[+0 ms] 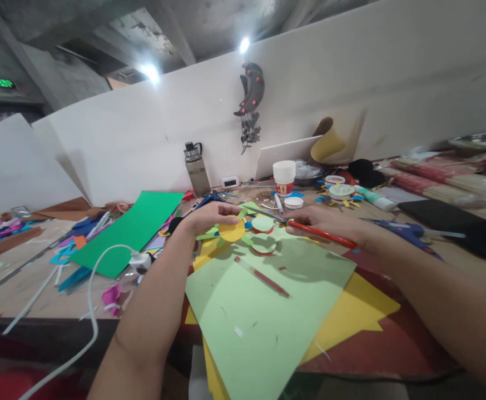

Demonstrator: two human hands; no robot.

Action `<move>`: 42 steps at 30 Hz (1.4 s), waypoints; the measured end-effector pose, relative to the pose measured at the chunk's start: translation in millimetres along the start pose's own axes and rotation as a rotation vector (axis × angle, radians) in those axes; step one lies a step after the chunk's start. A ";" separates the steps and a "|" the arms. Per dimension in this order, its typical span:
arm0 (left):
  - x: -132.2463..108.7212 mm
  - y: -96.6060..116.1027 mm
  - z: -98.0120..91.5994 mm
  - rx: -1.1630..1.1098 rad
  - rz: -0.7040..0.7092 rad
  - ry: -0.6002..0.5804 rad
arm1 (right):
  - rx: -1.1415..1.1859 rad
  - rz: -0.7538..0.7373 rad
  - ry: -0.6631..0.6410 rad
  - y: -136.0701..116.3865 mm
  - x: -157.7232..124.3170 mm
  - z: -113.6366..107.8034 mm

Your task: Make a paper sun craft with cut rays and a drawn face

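Observation:
My left hand [212, 218] is closed, its thumb and fingers pinching a yellow paper disc [232, 230] with green and blue strips around its edge. My right hand [316, 219] grips a slim tool with a red handle [322, 232]. The tool's long metal end reaches left to a light green paper piece [251, 207] just beyond the disc; its exact kind is unclear. Below the hands, a light green sheet [268, 328] lies on yellow sheets [351, 314]. A red pen [263, 278] rests on it. Beside the disc are two small round pieces with red rims [262, 224].
A green sheet [132, 236] and a white cable with plug [140, 262] lie left. Behind stand a water bottle [197, 168] and stacked paper cups [284, 178]. To the right are decorated round lids [342, 192], blue-handled scissors [405, 229] and a black case [460, 228].

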State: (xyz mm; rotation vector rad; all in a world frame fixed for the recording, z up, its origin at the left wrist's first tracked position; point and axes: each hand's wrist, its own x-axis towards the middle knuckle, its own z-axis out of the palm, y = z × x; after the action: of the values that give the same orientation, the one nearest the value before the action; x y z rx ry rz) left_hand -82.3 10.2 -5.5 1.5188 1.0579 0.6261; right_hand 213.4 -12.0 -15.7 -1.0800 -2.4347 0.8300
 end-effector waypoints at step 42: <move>2.6 -4.0 -2.9 0.075 -0.039 -0.052 | 0.019 -0.029 -0.121 3.3 0.9 -0.2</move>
State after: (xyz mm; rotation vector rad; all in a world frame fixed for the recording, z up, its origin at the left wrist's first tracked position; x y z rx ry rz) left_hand -84.7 13.8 -9.1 1.5675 1.0794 0.5218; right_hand 214.7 -9.5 -17.6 -1.0125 -2.5299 0.9327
